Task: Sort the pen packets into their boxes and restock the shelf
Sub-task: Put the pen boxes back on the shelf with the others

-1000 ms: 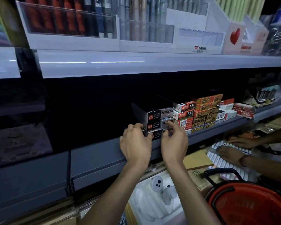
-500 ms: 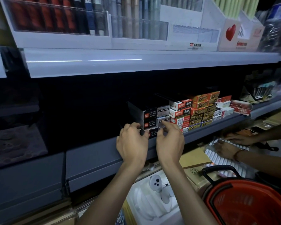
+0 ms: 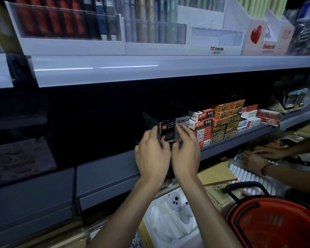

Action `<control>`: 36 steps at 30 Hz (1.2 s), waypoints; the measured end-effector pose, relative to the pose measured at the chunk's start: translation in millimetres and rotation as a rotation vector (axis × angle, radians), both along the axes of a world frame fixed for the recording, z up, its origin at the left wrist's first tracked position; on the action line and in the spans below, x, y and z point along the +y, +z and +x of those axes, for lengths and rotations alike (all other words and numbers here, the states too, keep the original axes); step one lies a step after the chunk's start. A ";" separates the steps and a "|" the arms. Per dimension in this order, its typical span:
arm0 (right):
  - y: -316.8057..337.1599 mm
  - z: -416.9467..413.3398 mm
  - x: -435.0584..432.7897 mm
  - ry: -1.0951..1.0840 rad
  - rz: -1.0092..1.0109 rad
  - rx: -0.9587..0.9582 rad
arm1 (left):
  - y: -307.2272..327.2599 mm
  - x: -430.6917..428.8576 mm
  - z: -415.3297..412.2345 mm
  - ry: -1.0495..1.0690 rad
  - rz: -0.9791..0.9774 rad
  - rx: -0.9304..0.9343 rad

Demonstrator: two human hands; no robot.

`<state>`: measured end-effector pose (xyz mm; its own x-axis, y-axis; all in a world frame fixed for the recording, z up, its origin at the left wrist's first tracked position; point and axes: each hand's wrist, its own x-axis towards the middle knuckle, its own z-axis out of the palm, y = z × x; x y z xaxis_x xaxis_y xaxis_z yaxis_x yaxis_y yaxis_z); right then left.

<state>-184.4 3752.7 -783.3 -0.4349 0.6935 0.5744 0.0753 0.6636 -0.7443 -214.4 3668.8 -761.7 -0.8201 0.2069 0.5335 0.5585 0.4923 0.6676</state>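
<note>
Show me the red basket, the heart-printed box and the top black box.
red basket [image 3: 276,228]: head view, inner mesh wall.
heart-printed box [image 3: 256,35]: head view, red heart.
top black box [image 3: 167,125]: head view, labelled front face.

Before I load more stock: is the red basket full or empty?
Empty, as far as visible: the red basket shows only bare mesh inside; its right part lies outside the frame.
</note>
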 end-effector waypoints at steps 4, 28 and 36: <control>-1.0 1.6 1.8 0.002 0.008 -0.016 | 0.1 -4.1 -2.8 -0.057 0.036 -0.022; -13.8 16.1 32.9 0.061 0.256 -0.166 | -17.0 -0.4 -20.5 -0.180 0.350 0.009; 16.0 15.3 52.6 -0.098 0.268 0.030 | -10.5 19.6 -19.5 0.026 0.448 -0.126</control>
<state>-169.2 3805.3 -767.4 -0.3533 0.5530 0.7546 0.1293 0.8277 -0.5461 -233.9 3688.4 -772.3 -0.8860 -0.0428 0.4616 0.4508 0.1529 0.8794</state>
